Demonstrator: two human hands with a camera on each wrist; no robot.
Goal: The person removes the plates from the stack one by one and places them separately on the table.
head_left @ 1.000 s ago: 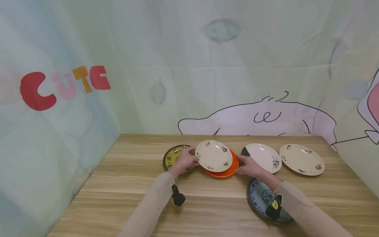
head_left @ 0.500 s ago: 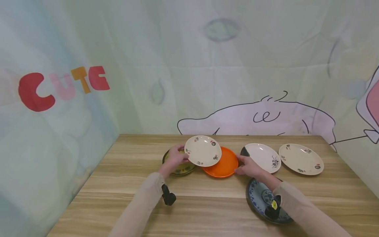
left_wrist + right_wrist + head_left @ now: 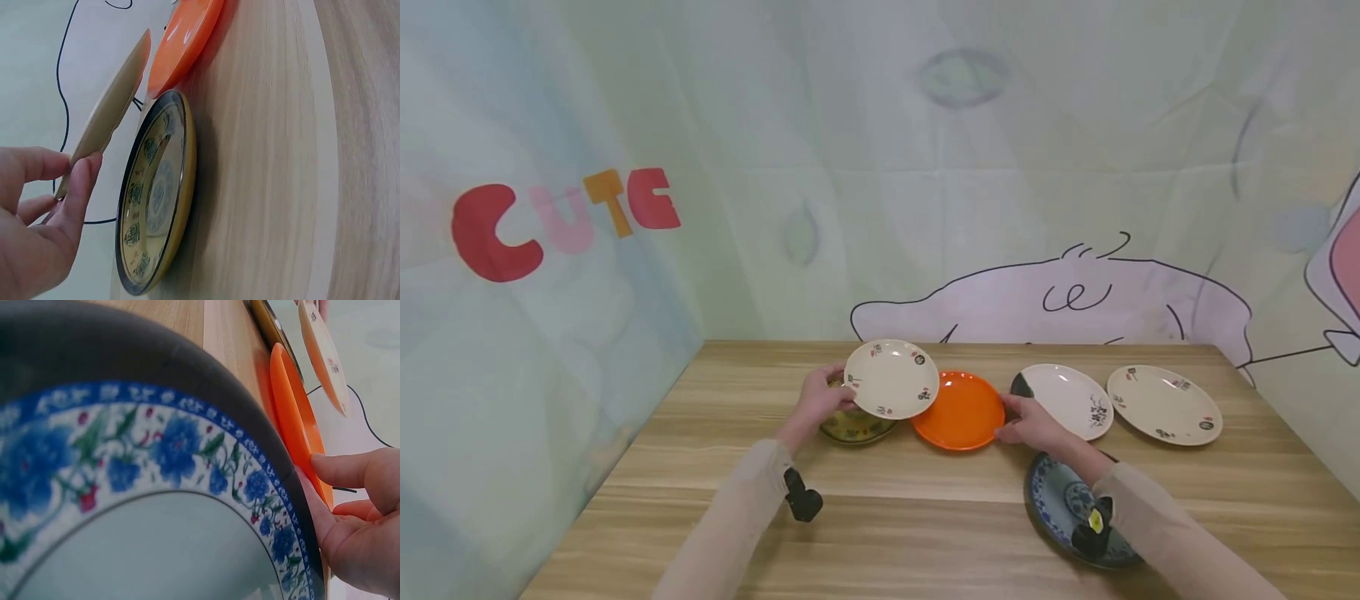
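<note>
A small cream plate (image 3: 891, 379) with little printed motifs is raised off the table, its left rim pinched between the thumb and fingers of my left hand (image 3: 822, 396). Beneath it lies a yellow plate (image 3: 156, 194) with a dark rim, partly covered in the head view but plain in the left wrist view. To the right, an orange plate (image 3: 958, 412) rests on the table. My right hand (image 3: 1033, 423) grips that plate's right rim, thumb and fingers on either side of the edge in the right wrist view.
A white plate (image 3: 1067, 400) with a dark patch and an oval cream plate (image 3: 1165, 406) lie at the back right. Under my right forearm is a blue patterned plate (image 3: 1060, 508). A printed curtain (image 3: 775, 208) hangs behind the wooden table (image 3: 925, 533).
My left hand has carried the small cream plate leftward from above the orange plate to above the yellow one, uncovering most of the orange plate. The right hand has stayed at the orange rim.
</note>
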